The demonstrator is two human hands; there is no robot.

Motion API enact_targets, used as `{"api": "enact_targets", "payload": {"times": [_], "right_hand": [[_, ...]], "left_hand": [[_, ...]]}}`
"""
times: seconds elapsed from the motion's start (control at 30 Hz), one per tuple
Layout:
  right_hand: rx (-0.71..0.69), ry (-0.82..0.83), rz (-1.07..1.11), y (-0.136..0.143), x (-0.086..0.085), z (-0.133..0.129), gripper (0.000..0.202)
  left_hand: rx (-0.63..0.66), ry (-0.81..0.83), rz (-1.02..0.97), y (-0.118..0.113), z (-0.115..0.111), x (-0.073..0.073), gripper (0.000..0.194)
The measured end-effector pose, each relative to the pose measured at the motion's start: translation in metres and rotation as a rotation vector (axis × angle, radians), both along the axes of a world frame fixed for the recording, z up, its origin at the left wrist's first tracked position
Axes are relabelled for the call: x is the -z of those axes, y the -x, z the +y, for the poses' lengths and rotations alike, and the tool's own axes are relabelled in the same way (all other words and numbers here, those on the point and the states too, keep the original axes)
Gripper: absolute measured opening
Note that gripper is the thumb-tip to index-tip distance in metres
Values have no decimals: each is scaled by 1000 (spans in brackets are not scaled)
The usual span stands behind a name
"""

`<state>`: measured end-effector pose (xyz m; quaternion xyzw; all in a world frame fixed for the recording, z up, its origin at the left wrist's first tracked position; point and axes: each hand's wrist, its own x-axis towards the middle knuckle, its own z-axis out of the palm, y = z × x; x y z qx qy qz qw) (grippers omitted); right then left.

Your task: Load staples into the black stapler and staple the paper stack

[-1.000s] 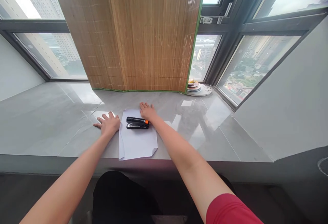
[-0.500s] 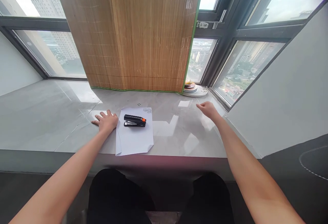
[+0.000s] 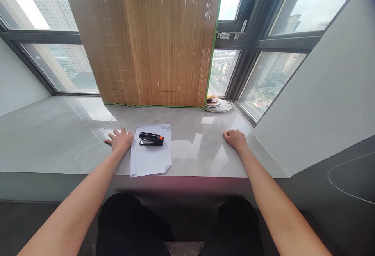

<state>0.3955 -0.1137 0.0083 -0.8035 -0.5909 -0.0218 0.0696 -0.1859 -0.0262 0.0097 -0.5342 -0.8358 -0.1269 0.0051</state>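
Note:
My left hand [image 3: 120, 140] lies palm down on the grey stone sill with its fingers spread, touching or very near the left edge of the white paper sheets [image 3: 150, 160]. The sheets have a small printed block at the top right and a curled lower right corner. On them lies a black stapler [image 3: 151, 139] with an orange mark on its right end. Well to the right of the paper, my right hand [image 3: 235, 139] rests on the sill as a closed fist, and nothing shows sticking out of it. Small dark bits [image 3: 156, 121], perhaps staples, lie just behind the paper.
A bamboo blind [image 3: 158, 53] hangs in front of the window down to the back of the sill [image 3: 193, 166]. Stacked plates [image 3: 218, 104] stand in the back right corner. A white wall [image 3: 310, 104] bounds the right side. My knees are below the front edge.
My right hand has come down and nearer to me, onto the sill, still closed. My left hand, the paper and the stapler have stayed in place while the view has shifted slightly.

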Motion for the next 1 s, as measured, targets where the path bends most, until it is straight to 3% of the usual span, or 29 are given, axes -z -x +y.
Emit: {"api": "enact_targets", "payload": {"times": [0.33, 0.43, 0.53, 0.63, 0.73, 0.8, 0.9, 1.0], "right_hand": [[62, -9, 13, 9, 1, 0, 44], [-89, -87, 48, 28, 1, -1, 46], [-426, -234, 273, 75, 0, 4, 45], [-642, -309, 562, 154, -5, 17, 32], [-778, -233, 658, 241, -14, 32, 59], [-827, -149, 636, 286, -19, 42, 61], [-869, -66, 575, 322, -20, 51, 25], [-877, -86, 544, 327, -15, 54, 20]], "left_hand": [[-1, -10, 13, -5, -3, -3, 61], [-6, -9, 3, -6, -3, -2, 60], [-3, -15, -3, -6, -3, -1, 59], [10, -17, -12, -5, -3, 1, 60], [6, -17, -16, -5, -4, 1, 59], [5, -15, -8, -6, -6, 0, 59], [11, -10, 5, -7, -8, -2, 59], [14, -7, 10, -8, -9, -3, 59]]}}
